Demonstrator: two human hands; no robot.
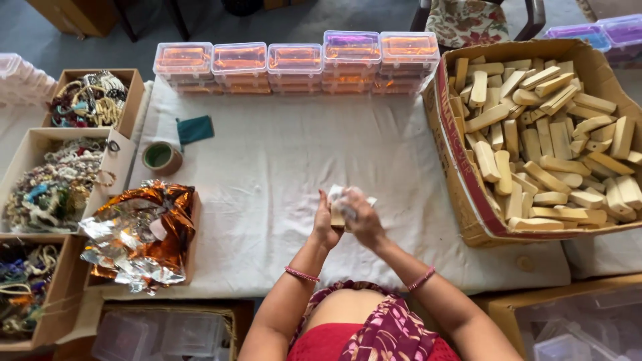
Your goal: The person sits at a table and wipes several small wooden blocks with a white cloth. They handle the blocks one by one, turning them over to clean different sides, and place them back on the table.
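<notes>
One pale wooden block point(338, 218) is being wrapped in white tissue point(342, 195), clasped by closed fingers of left hand point(326, 224) and right hand point(364, 215), while left of the big cardboard box point(461, 180) heaped with bare blocks, clear orange-filled plastic cases point(294, 63) are being stacked

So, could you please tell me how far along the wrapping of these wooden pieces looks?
Looks done: filled clear boxes stacked along the table's far edge. In hand: left hand and right hand fold white wrapping around one wooden piece. Left: the cardboard box on the right holds many bare wooden pieces.
</notes>
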